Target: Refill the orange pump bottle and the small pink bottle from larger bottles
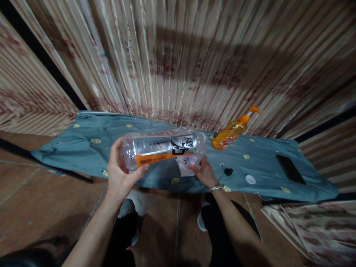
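Observation:
My left hand (120, 171) grips the base of a clear plastic bottle (162, 147) with an orange, black and white label, held sideways above a blue-grey cloth-covered board (83, 139). My right hand (203, 171) is at the bottle's neck end, fingers pinching a loosened piece of white label (187, 164) under it. A thin bracelet circles the right wrist.
An orange pump bottle (233, 130) lies tilted on the cloth at the back. A white cap (250, 179), a small black cap (228, 171) and a dark phone (290, 169) lie to the right. Corrugated patterned wall behind; brown tiled floor and my shoes below.

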`<state>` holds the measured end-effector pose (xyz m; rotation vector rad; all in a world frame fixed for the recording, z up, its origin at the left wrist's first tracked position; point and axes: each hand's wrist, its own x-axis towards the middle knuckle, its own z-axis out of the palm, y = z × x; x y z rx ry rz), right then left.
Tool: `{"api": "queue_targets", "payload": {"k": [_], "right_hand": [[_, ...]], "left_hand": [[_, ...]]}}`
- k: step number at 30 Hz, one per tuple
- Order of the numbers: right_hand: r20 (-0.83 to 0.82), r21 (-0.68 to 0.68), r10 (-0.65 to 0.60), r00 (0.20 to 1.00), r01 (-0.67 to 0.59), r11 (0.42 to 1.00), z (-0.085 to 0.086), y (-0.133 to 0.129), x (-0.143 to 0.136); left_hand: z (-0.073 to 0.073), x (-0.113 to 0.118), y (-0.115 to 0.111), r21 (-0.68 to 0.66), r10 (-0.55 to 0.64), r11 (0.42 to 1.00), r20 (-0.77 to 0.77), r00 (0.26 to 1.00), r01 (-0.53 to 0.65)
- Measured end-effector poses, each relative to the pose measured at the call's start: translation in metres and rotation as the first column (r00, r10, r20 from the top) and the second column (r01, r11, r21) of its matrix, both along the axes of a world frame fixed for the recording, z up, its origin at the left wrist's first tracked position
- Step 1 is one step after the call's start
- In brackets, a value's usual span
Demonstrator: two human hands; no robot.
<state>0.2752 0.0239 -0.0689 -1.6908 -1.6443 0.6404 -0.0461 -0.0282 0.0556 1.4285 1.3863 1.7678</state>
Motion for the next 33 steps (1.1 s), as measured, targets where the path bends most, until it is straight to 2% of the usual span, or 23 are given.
{"api": "queue_targets", "payload": {"k": [11, 27, 33], "right_hand": [[-0.011, -0.018, 0.0, 1.0, -0.001, 1.0, -0.0068, 0.0013, 0.0017], [-0.036, 0.013, 0.003, 0.999, -0.002, 1.0, -0.007, 0.0009, 0.002], [-0.055, -0.004, 0.008, 0.998, -0.008, 1.0, -0.0052, 0.0009, 0.0009]], "left_hand": [[-0.0019, -0.0003, 0.0011, 0.021, 0.007, 1.0, -0.027, 1.0, -0.006], [0.0024, -0.0006, 0.0017, 0.024, -0.015, 1.0, -0.026, 1.0, 0.016], [0.0035, 0.0015, 0.0027, 0.035, 0.009, 0.999, -0.01, 1.0, -0.008]]}}
